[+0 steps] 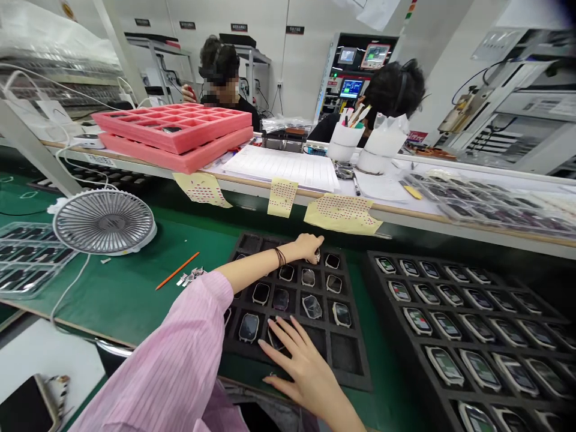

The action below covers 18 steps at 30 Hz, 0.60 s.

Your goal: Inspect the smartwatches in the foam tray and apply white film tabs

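Quick look at this watch bench: 2 black foam trays sit side by side on a green-matted tabletop [121, 300], and every smartwatch body gets its own square cell, which makes sense because the foam stops glass and metal from rubbing together.

My left hand [308, 247], with a dark cord bracelet on the wrist, reaches to the top of the nearer tray [355, 372]. Its fingers [317, 243] are bunched together over a watch body [317, 255], but they hide too much for me to tell if they're clamped on it. My right hand [306, 372] is lower down, its fingers [281, 336] spread well apart above another watch body [275, 337], and I can't tell if they're touching it.

The nearer tray has a few open cells, while the fuller tray [382, 270] on the right holds neat rows of glossy, rounded-rectangle watches [445, 366].

Left of the trays are a slim orange pencil [177, 270], a small pile of metal bits [191, 276], and a ribbed grey desk fan [104, 221], probably there to keep air moving. Behind them, 3 perforated yellow sheets [282, 197] hang off the shelf edge [405, 219], and 2 pink foam trays [171, 135] sit stacked on top. Farther back, 2 co-workers [220, 78] are busy at their own stations.
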Available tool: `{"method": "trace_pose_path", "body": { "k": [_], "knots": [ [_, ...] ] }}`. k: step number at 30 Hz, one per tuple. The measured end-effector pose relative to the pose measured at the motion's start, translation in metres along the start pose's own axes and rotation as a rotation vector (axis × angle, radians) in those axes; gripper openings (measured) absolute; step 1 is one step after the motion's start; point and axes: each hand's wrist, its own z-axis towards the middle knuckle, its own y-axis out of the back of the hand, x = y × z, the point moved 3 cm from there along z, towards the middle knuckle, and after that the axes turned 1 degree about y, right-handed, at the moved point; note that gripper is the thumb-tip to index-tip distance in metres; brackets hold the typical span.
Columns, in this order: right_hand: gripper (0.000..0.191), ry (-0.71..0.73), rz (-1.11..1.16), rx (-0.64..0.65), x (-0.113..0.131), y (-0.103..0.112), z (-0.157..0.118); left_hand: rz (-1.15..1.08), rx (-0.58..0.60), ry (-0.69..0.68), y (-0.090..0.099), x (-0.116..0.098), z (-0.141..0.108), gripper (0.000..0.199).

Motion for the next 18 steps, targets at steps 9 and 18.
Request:
{"method": "trace_pose_path", "body": {
  "k": [9, 18],
  "knots": [
    [0.036, -0.756, 0.878, -0.819, -0.028, 0.026, -0.006, -0.217, -0.312, -0.133, 0.025, 0.011, -0.117, 0.059],
    [0.058, -0.660, 1.084, -0.285, 0.009, 0.004, 0.070, -0.108, -0.412, -0.092, -0.032, 0.001, -0.243, 0.044]
  ]
}}
